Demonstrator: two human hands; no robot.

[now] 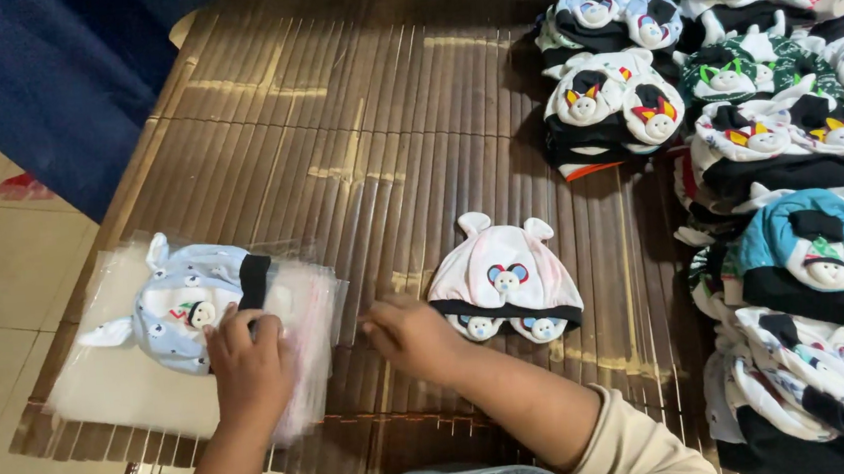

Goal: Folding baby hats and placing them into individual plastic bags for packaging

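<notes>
- L hand (247,366) flat on light blue baby hat (186,304), fingers pressing its lower edge; hat lies atop stack of clear plastic bags (123,391).
- R hand (412,336) loosely curled, holding nothing, just left of pink baby hat (503,276) on slatted mat (354,142).
- Piles of hats (788,168) at right.

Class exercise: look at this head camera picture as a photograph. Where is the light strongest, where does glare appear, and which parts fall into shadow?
In the head view, light streaks shine along the slatted mat; glare whitens the clear plastic bags under the left hand; the top of the picture and the gaps between the stacked hats sink into shadow; the right hand looks slightly soft beside the pink hat.
</notes>
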